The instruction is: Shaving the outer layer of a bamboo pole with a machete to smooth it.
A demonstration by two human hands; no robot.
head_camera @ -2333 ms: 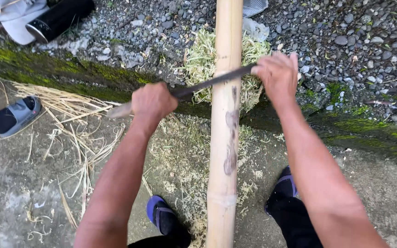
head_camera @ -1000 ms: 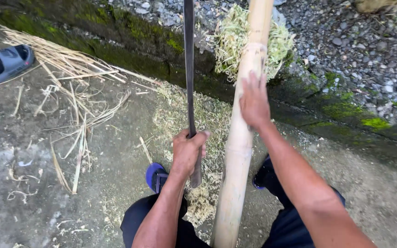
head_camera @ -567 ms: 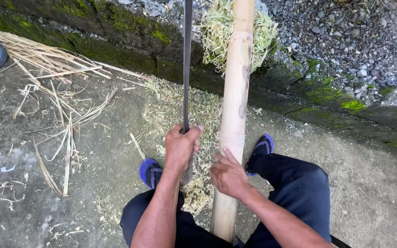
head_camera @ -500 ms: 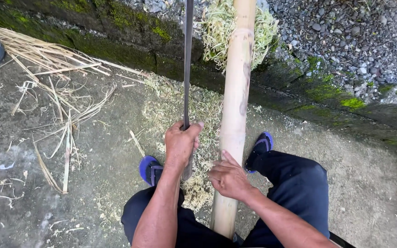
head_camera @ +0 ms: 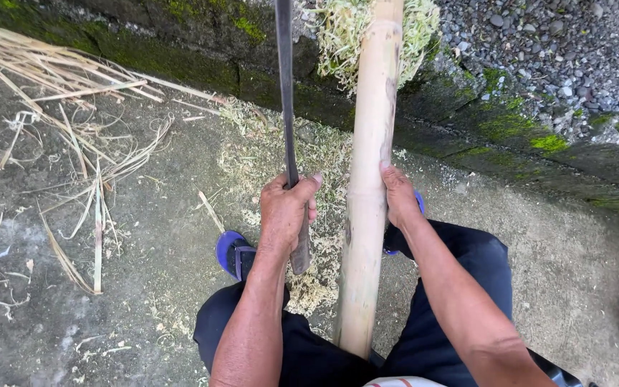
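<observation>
**Both hands settled: blade upright, pole steadied**

The left hand (head_camera: 286,215) is closed in a fist round the handle of a long dark metal blade (head_camera: 284,93), which points straight away from the body. The right hand (head_camera: 400,195) wraps its fingers against the side of the pale, thick bamboo pole (head_camera: 367,193); a moment ago it lay lower, nearer the lap, and has slid up level with the left. The pole runs from between the knees to a mossy stone kerb (head_camera: 510,129), its far end ringed with pale green shavings (head_camera: 338,36). Dry straw-coloured strips (head_camera: 59,79) lie left on the concrete ground (head_camera: 73,322).
</observation>
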